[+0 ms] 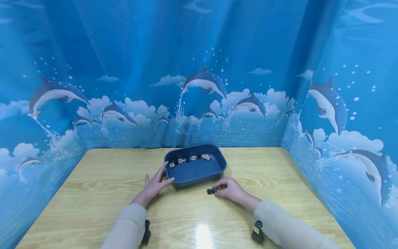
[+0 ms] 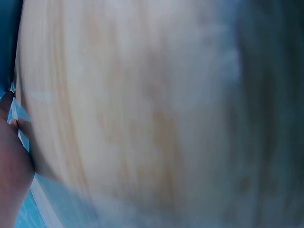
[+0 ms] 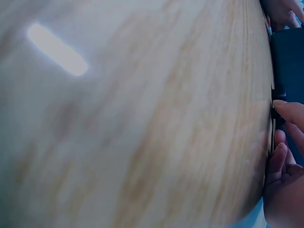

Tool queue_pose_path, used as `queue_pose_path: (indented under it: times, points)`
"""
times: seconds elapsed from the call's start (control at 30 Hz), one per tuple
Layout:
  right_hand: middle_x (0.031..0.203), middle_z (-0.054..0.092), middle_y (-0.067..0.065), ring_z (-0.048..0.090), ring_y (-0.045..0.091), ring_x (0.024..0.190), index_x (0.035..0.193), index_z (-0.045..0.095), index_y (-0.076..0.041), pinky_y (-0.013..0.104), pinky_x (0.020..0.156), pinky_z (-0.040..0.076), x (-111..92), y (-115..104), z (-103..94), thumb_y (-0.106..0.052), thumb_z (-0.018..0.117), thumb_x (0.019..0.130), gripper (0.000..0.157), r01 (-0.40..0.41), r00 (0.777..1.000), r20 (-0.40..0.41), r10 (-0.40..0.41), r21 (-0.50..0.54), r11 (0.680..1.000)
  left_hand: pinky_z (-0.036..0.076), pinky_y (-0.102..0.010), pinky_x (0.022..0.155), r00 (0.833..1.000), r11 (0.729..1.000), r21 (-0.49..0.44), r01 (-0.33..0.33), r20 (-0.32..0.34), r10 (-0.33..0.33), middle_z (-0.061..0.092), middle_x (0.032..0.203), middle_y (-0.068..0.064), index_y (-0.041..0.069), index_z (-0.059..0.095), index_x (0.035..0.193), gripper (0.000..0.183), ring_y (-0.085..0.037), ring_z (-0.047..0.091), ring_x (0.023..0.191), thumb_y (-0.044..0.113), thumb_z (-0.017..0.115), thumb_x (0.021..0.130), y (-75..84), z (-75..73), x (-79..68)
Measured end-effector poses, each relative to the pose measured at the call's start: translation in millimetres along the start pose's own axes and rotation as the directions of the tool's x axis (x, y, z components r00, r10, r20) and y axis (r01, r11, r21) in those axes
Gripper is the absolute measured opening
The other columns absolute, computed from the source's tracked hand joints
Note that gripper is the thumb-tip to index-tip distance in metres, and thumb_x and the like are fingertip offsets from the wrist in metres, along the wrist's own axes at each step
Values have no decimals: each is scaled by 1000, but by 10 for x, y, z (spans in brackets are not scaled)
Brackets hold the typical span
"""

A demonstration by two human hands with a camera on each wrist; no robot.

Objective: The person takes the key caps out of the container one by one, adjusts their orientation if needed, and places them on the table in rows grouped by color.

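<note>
A dark blue plastic bin (image 1: 196,180) stands at the back middle of the table. Inside it, a loose row of small black and pale square pieces (image 1: 193,158) runs along the far side. My left hand (image 1: 154,188) rests with spread fingers and thumb against the bin's left end. In front of the bin, my right hand (image 1: 231,190) pinches a small black cube (image 1: 214,190) between thumb and fingers, low at the table. Just left of it lies another small black cube (image 1: 209,191). The right wrist view shows the pinching fingers (image 3: 287,110) at its right edge.
The wood-grain table (image 1: 102,197) ends in front of a blue dolphin-print curtain (image 1: 130,103), which also hangs along both sides. A dark device (image 1: 257,232) sits at the right wrist and another (image 1: 146,232) at the left. A light glares off the table's near part.
</note>
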State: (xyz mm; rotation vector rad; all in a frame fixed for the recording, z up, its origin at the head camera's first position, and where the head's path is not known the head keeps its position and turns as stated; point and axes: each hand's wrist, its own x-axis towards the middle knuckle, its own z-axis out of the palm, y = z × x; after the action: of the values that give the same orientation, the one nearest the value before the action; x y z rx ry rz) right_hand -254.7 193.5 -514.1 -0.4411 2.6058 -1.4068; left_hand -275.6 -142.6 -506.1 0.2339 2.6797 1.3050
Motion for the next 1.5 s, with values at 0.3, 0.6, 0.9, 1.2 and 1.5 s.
queue_pose_path:
  times: [0.3,0.6,0.9,1.2,1.5]
  points:
    - [83,61,-1,55,14,76,93,76,-6,24,66,47,11,-4,3,-5,81,72,22,1,1000,-1,-1,-11,1000,-24,-60,106,1000,1000,-1,5,-7,-5,21,158,-16,25,10,158,84,-41,18,144,46,61,94,-17,-7,12]
    - [88,64,0,58,16,80,101,74,-6,27,68,52,-5,-112,-87,-7,81,75,27,-35,999,25,34,24,999,-24,-60,106,1000,1000,3,23,0,-23,20,158,-16,25,9,158,85,-42,18,144,48,60,94,-24,-11,10]
    - [91,64,7,57,15,77,105,74,-2,27,65,52,-37,-459,-257,-6,77,81,24,126,987,97,-124,-11,992,-20,-63,107,1000,1000,23,-8,-13,8,27,155,-20,23,12,158,83,-43,24,141,45,61,94,-41,-21,-15]
    - [102,65,6,60,21,87,109,72,-2,31,76,55,192,-774,-380,-4,75,84,25,157,977,142,-161,39,987,-23,-61,107,1000,1000,6,5,-5,-5,25,156,-18,25,11,158,84,-42,21,142,47,60,94,-26,-23,-6]
    - [117,63,5,62,26,99,113,72,-9,33,81,55,555,-867,-412,-8,76,85,28,164,960,220,-171,49,985,-23,-60,106,1000,1000,-3,3,-2,-3,24,157,-17,25,13,158,83,-42,20,143,46,61,94,-25,2,-6]
